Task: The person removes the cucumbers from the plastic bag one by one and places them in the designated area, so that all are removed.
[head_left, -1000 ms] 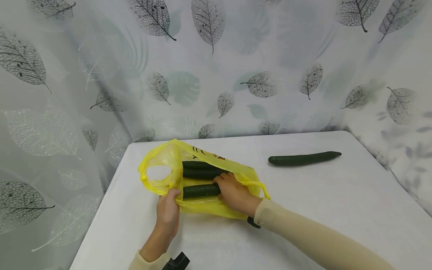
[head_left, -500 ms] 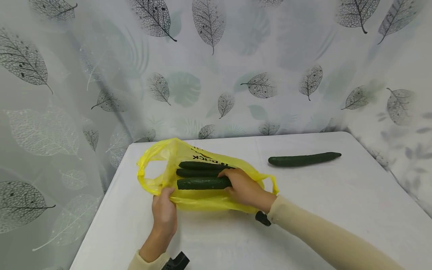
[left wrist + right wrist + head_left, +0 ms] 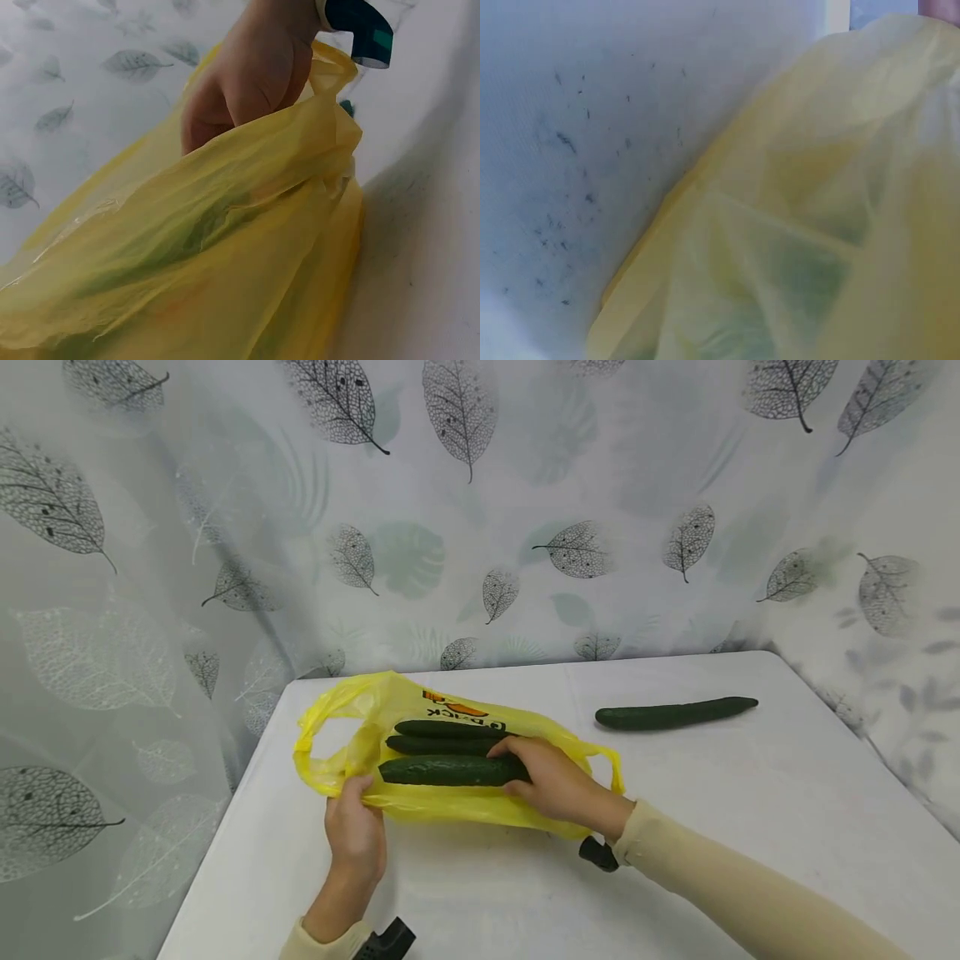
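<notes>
A yellow plastic bag (image 3: 465,806) lies on its side on the white table, its mouth facing up and toward the viewer. Three dark green cucumbers lie lengthwise in it: a far cucumber (image 3: 442,728), a middle cucumber (image 3: 435,746) and a near cucumber (image 3: 442,770). My right hand (image 3: 558,781) reaches in over the bag's edge and grips the near cucumber at its right end. At the left, my left hand (image 3: 356,835) pinches the bag's front edge between thumb and fingers. In the left wrist view, the right hand (image 3: 251,82) has its fingertips hidden behind the yellow plastic.
Another cucumber (image 3: 675,714) lies alone on the white table (image 3: 750,827), toward the back right. Bag handles (image 3: 306,752) loop out at both ends. Behind the table hangs a leaf-patterned curtain (image 3: 525,510).
My right hand has shifted right while holding the near cucumber; more of that cucumber shows now. My left hand has drawn the bag's edge slightly left, and the bag's print is more exposed.
</notes>
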A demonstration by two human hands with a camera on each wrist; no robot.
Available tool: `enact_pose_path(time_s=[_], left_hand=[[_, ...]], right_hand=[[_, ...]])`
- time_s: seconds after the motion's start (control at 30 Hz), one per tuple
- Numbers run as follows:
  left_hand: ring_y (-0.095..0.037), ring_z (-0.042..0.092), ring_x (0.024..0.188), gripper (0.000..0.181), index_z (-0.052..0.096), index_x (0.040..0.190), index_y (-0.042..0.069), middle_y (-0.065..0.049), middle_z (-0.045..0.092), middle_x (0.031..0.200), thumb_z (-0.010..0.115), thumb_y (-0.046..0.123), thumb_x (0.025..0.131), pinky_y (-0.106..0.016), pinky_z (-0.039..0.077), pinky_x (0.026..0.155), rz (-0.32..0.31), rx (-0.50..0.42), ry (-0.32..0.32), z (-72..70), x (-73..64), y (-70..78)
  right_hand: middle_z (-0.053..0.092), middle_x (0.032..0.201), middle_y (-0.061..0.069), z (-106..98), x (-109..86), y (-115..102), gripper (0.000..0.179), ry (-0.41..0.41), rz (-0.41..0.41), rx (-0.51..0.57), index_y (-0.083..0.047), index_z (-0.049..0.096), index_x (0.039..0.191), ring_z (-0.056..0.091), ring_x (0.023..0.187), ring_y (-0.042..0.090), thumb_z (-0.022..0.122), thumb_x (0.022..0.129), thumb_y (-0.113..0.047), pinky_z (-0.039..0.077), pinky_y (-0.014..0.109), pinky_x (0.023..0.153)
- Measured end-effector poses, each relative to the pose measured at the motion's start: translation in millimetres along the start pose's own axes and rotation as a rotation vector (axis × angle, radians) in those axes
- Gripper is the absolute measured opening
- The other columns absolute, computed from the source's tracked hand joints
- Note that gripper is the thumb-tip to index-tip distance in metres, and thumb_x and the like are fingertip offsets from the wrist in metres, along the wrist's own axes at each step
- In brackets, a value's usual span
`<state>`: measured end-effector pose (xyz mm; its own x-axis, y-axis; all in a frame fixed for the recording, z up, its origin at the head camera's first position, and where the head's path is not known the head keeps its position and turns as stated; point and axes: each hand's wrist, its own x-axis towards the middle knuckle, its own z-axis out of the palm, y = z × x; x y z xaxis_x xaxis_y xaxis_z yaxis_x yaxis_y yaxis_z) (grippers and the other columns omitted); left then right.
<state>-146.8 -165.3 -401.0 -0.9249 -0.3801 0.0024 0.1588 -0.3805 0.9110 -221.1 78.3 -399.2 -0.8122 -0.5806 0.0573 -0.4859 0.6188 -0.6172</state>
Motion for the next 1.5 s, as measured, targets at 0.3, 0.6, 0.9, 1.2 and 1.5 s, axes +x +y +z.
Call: enact_pose_path(time_s=[0.3,0.6,0.9,1.2,1.5], left_hand=[[-0.020,0.034,0.131,0.046,0.024,0.147,0.006,-0.007,0.034,0.143,0.024,0.004,0.101,-0.031,0.029,0.114,0.019,-0.007,-0.022,-1.8,0.9,0.0],[-0.021,0.035,0.131,0.044,0.025,0.146,0.006,-0.005,0.036,0.140,0.025,0.006,0.102,-0.032,0.030,0.113,-0.014,0.011,-0.022,-1.4,0.1,-0.3],[-0.019,0.031,0.135,0.052,0.019,0.151,0.004,-0.005,0.030,0.149,0.026,0.004,0.100,-0.033,0.025,0.117,-0.020,0.004,-0.029,-1.3,-0.5,-1.9],[-0.020,0.032,0.137,0.051,0.022,0.150,0.003,-0.007,0.031,0.149,0.026,0.001,0.100,-0.032,0.026,0.115,-0.013,-0.010,-0.053,-2.0,-0.6,-5.1],[-0.018,0.036,0.129,0.047,0.026,0.147,0.003,-0.006,0.035,0.143,0.027,0.003,0.100,-0.027,0.032,0.110,-0.030,0.032,-0.045,1.0,-1.1,-2.9]], right_hand=[[0.062,0.131,0.001,-5.5,-8.5,-3.7,0.043,0.014,-0.038,0.093,-0.011,0.061,0.131,0.055,0.126,0.026,0.075,0.091,-0.009,0.044,0.045,0.105],[0.060,0.132,0.000,-15.7,-10.9,-16.6,0.045,-0.006,-0.094,0.295,-0.012,0.057,0.134,0.055,0.122,0.021,0.075,0.092,-0.019,0.047,0.043,0.098],[0.060,0.128,0.012,-35.0,-13.0,-31.9,0.049,-0.058,-0.118,0.646,-0.003,0.053,0.137,0.056,0.117,0.028,0.073,0.093,-0.009,0.050,0.043,0.097],[0.061,0.131,0.017,-66.4,-18.3,-45.2,0.049,-0.039,-0.137,0.942,-0.005,0.051,0.139,0.055,0.123,0.034,0.070,0.094,-0.006,0.047,0.045,0.103],[0.050,0.143,0.021,-106.1,-27.2,-51.8,0.063,0.007,-0.117,1.044,-0.014,0.032,0.157,0.046,0.134,0.033,0.058,0.100,-0.004,0.040,0.045,0.110]])
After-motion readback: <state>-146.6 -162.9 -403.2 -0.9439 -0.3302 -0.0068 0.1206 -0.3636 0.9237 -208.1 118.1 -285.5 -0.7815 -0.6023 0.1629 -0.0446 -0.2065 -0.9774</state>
